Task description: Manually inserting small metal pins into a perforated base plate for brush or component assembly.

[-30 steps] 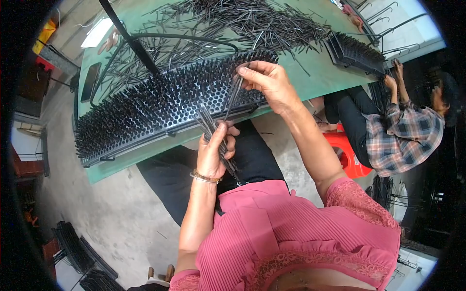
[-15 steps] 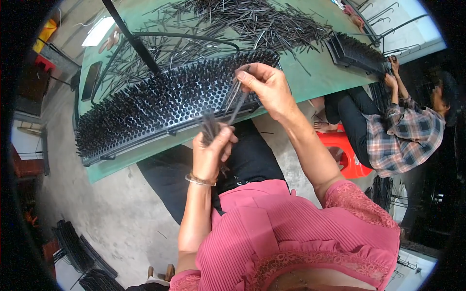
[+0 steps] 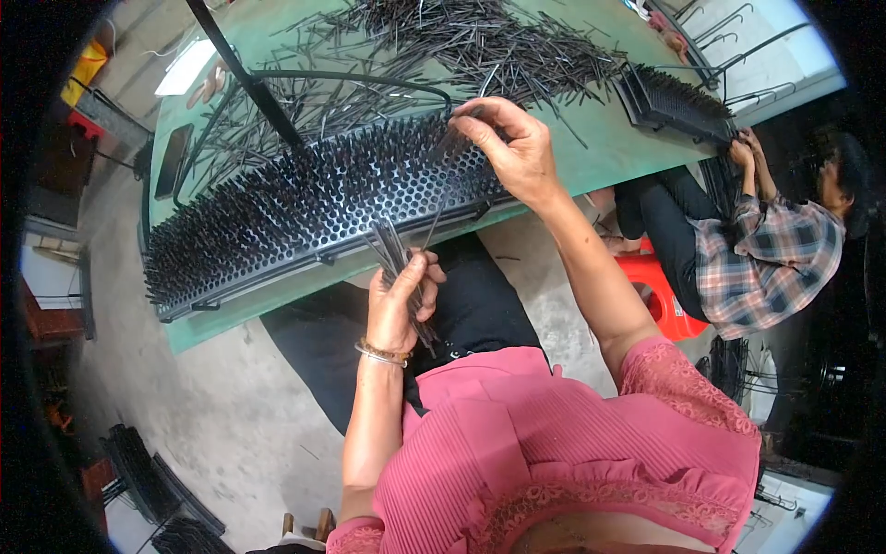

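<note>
Two hands busy: left hand (image 3: 399, 297) clamped on bundle of thin black rods (image 3: 395, 257) below table edge; right hand (image 3: 513, 148) pinching single rod (image 3: 459, 132) over perforated black tray (image 3: 314, 208). Filling step, seemingly; next needs tip aligned to empty hole.

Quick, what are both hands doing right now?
Left hand: closed around a bundle of thin black rods.
Right hand: fingertips pinching one black rod at the perforated black rack.

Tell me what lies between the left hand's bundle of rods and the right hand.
In the head view, the near edge of the black rack and one thin rod lie between the bundle in the left hand and the right hand.
</note>
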The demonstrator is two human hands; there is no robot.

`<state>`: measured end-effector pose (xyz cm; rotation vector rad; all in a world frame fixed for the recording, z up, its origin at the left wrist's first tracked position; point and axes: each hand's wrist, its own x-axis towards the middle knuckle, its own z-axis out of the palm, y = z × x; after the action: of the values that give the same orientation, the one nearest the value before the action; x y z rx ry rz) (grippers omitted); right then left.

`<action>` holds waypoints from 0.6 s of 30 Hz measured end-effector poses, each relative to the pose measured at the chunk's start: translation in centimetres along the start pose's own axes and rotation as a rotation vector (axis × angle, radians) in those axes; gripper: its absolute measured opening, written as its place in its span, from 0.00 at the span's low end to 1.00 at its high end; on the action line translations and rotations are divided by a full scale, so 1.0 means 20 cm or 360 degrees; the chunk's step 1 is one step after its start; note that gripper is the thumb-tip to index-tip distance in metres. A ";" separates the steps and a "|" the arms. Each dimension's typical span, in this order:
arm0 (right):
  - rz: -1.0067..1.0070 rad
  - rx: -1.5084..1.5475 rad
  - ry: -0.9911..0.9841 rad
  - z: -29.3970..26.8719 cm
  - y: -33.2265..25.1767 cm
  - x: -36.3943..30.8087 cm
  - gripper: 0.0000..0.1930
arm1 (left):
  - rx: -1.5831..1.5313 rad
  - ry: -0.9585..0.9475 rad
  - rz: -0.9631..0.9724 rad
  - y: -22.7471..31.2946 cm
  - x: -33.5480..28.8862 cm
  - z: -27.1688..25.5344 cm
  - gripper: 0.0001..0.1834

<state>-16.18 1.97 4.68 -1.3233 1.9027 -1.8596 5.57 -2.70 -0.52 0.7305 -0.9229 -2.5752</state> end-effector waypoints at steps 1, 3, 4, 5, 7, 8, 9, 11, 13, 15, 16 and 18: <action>-0.0016 -0.0043 -0.0028 0.00 0.01 0.01 0.07 | 0.0001 -0.0001 0.0004 0.00 0.00 0.00 0.13; -0.0100 -0.0106 -0.0098 0.00 0.01 0.02 0.06 | 0.0003 0.0012 -0.0037 -0.01 0.00 0.00 0.13; -0.0180 -0.0171 -0.0168 0.00 0.01 0.03 0.06 | 0.0003 0.0015 -0.0035 -0.02 0.00 0.00 0.13; -0.0199 -0.0155 -0.0178 0.00 0.01 0.04 0.06 | 0.0005 0.0014 -0.0036 -0.01 0.00 0.00 0.13; -0.0224 -0.0172 -0.0209 -0.01 0.01 0.04 0.06 | 0.0002 0.0016 -0.0042 -0.02 0.00 -0.01 0.13; -0.0250 -0.0187 -0.0241 -0.01 0.01 0.04 0.06 | 0.0003 0.0016 -0.0043 -0.01 0.00 -0.01 0.13; -0.0249 -0.0189 -0.0239 -0.02 0.01 0.04 0.06 | 0.0001 0.0009 -0.0047 -0.02 0.01 -0.01 0.13; -0.0249 -0.0176 -0.0323 -0.02 0.01 0.04 0.06 | -0.0001 0.0002 -0.0052 -0.02 0.01 -0.01 0.13; -0.0224 -0.0125 -0.0292 -0.01 0.02 0.04 0.06 | -0.0005 0.0016 -0.0062 -0.02 0.01 -0.01 0.12; -0.0174 -0.0026 -0.0233 -0.01 0.02 0.04 0.06 | -0.0005 0.0012 -0.0065 -0.02 0.01 -0.01 0.12; -0.0173 -0.0028 -0.0232 -0.01 0.03 0.04 0.06 | -0.0006 0.0007 -0.0069 -0.02 0.01 -0.01 0.12; -0.0182 -0.0153 -0.0225 -0.01 0.04 0.04 0.07 | -0.0007 0.0010 -0.0073 -0.02 0.01 -0.01 0.12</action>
<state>-17.16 1.52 4.48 -1.5801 1.9021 -1.6915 5.50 -2.51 -0.97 0.7671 -0.9087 -2.6123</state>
